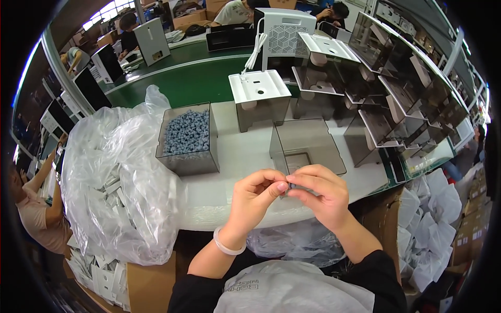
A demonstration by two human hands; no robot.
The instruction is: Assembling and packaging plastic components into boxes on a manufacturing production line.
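Note:
My left hand (pixel 254 198) and my right hand (pixel 322 195) meet fingertip to fingertip over the front edge of the white table (pixel 229 156). Together they pinch a small grey part (pixel 290 187), mostly hidden by the fingers. A pale bangle circles my left wrist. Just behind my hands stands a clear grey plastic tank (pixel 308 146), open on top. To the left of it a smoky plastic bin (pixel 189 138) holds a heap of small blue-grey parts.
A big clear bag of white plastic pieces (pixel 115 177) bulges at the left. White-topped tanks (pixel 259 99) and stacked grey tanks (pixel 396 99) crowd the back and right. A green conveyor (pixel 182 78) runs behind, with other people beyond. Another person sits at far left.

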